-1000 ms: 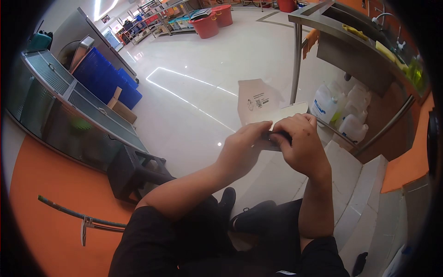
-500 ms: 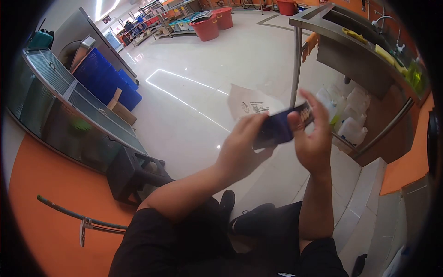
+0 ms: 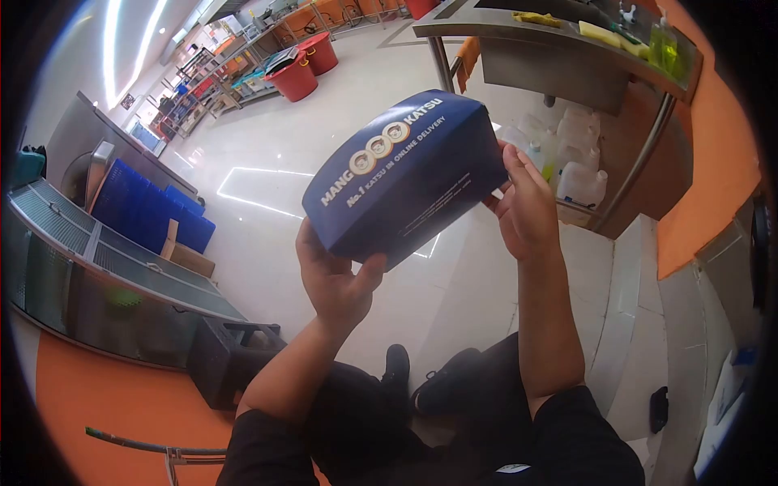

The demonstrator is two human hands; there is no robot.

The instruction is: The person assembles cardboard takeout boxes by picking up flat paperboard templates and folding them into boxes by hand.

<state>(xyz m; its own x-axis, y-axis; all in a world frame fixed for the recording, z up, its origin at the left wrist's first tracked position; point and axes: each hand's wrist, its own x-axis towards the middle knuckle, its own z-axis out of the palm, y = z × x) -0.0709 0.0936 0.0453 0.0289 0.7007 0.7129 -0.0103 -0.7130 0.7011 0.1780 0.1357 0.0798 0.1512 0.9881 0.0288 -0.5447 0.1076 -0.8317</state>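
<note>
A dark blue cardboard takeaway box (image 3: 409, 174), printed with "KATSU" and round cartoon faces, is held up in front of me, tilted with its right end higher. My left hand (image 3: 336, 279) grips its lower left corner, thumb on the near edge. At the right end, my right hand (image 3: 525, 202) holds the side, some of its fingers hidden behind the box. The box looks closed from here; its far side is out of sight.
A steel sink counter (image 3: 551, 57) stands at right, with plastic jugs (image 3: 579, 158) beneath. At left are a glass-fronted chest (image 3: 97, 251), blue crates (image 3: 146, 206) and a black stool (image 3: 231, 360). Red tubs (image 3: 293, 78) sit further back on the tiled floor.
The box has come up closer and turned so its printed face shows. Both hands have shifted apart to its ends. The white printed bag seen behind it is out of sight.
</note>
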